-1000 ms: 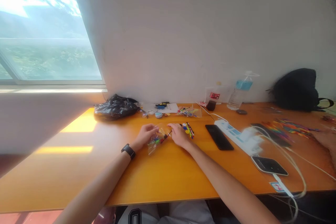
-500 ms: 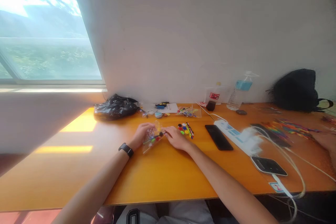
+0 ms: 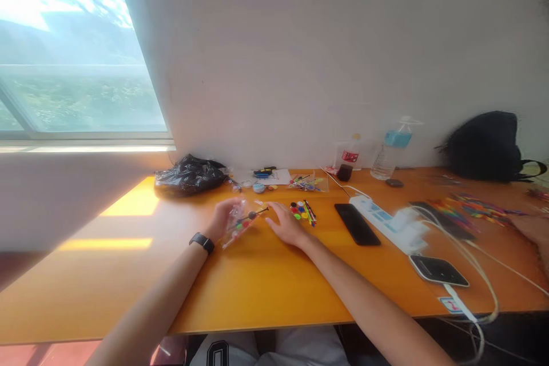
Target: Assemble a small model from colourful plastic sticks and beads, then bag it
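Left hand [image 3: 223, 218] closed around a small clear plastic bag of coloured pieces [image 3: 238, 223], raised just off the orange wooden bench [image 3: 266, 286]. A thin stick with a dark tip [image 3: 256, 213] poking out of the bag's right end, towards the right hand [image 3: 286, 224]. Right hand released, fingers loose, resting on the bench just right of the bag, apart from it. Beyond the right hand, a small heap of coloured round discs and sticks [image 3: 302, 210]. Further right, a black phone lying flat [image 3: 357, 224] and a white power strip [image 3: 386, 222]. Near the wall, a crumpled black plastic bag [image 3: 189, 175].
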{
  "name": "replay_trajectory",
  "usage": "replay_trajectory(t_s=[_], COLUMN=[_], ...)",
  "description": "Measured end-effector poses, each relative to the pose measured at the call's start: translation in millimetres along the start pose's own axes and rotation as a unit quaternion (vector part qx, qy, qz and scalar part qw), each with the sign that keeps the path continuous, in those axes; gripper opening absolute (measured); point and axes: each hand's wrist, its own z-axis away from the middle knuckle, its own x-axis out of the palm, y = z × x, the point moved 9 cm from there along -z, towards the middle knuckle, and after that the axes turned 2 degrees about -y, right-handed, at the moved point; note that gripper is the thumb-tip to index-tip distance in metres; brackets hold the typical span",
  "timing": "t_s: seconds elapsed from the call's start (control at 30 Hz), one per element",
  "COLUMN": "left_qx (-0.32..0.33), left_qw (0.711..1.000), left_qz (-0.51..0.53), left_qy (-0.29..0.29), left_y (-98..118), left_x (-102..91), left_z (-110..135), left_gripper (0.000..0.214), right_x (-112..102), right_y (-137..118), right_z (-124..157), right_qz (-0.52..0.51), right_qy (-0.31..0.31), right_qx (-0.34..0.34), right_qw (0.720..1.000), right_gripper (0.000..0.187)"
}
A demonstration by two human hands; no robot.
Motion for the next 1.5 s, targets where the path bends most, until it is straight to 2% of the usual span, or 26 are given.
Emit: replay_trajectory(t_s=[0.07,0.17,0.27,0.37,0.43,0.53,0.6,0.67,0.77,0.87,1.03,1.2,1.37,1.43,1.5], left_qx=[-0.009,0.004,0.009,-0.001,-0.004,0.010,0.023,0.033,0.048,0.052,0.055,0.073,0.082,0.082,0.089], left_qw=[0.998,0.994,0.992,0.994,0.996,0.997,0.998,0.999,0.998,0.997,0.995,0.992,0.986,0.986,0.986], left_qz=[0.053,0.094,0.100,0.095,0.089,0.079,0.066,0.042,-0.003,-0.030,-0.057,-0.084,-0.123,-0.126,-0.123], left_qy=[0.015,0.057,0.080,0.058,0.029,0.010,0.006,-0.006,-0.027,-0.043,-0.054,-0.065,-0.073,-0.076,-0.069], left_y=[3.1,9.6,10.2,4.7,0.2,-3.5,-4.7,-5.5,-5.7,-6.1,-7.2,-7.9,-5.6,-4.3,-1.9], left_x=[-3.3,-9.6,-11.4,-6.8,-2.5,0.0,1.3,5.2,12.3,17.1,17.6,16.9,24.0,27.1,27.8], left_z=[1.6,2.4,1.0,-3.6,-7.3,-11.0,-11.6,-11.1,-9.6,-8.6,-9.4,-10.9,-3.2,0.4,2.5], left_gripper=[0.023,0.023,0.021,0.021,0.019,0.014,0.015,0.019,0.024,0.027,0.030,0.028,0.033,0.035,0.036], right_x=[6.7,18.6,21.9,18.8,12.2,-13.2,-34.8,-49.2,-54.0,-50.6,-38.1,-37.6,-28.8,-23.4,-15.2], right_y=[1.1,-1.2,-11.5,-21.6,-20.3,-5.5,7.9,17.4,16.7,7.3,-4.4,-3.3,0.7,4.6,8.6], right_z=[1.3,3.0,2.4,0.4,-2.3,-7.7,-8.5,-8.9,-12.1,-12.5,-11.1,-10.8,-11.1,-9.9,-8.7], right_qz=[0.020,0.046,0.060,0.047,0.020,-0.063,-0.151,-0.265,-0.405,-0.452,-0.437,-0.404,-0.329,-0.332,-0.363], right_qy=[-0.021,-0.067,-0.084,-0.078,-0.053,0.058,0.150,0.202,0.191,0.155,0.108,0.117,0.093,0.085,0.058], right_qx=[-0.005,-0.020,-0.049,-0.076,-0.069,-0.012,0.039,0.082,0.117,0.128,0.122,0.112,0.100,0.118,0.153], right_qw=[1.000,0.996,0.993,0.993,0.996,0.996,0.976,0.939,0.886,0.869,0.885,0.900,0.934,0.932,0.917], right_gripper=[0.056,0.056,0.048,0.031,0.020,0.015,0.018,0.026,0.038,0.039,0.035,0.032,0.034,0.036,0.040])
